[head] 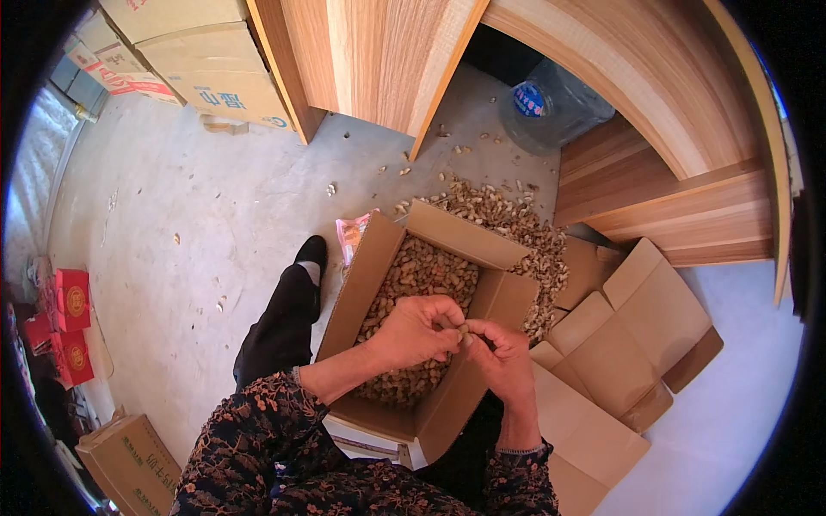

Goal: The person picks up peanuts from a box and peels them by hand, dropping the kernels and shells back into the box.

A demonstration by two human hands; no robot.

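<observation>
Over an open cardboard box of unshelled peanuts, my left hand and my right hand meet at the fingertips. Between them they pinch a small peanut; the fingers partly cover it, and whether its shell is whole cannot be told. My left forearm crosses the box's near part, while my right hand is by its right flap. Reddish bits lie among the peanuts. Beyond the box, a heap of peanut shells spreads over the floor.
Flattened cardboard lies at the right. Wooden panels and a clear plastic bottle stand beyond the shells. A pink packet touches the box's far left side. Large cartons stand far left, red boxes at the left edge.
</observation>
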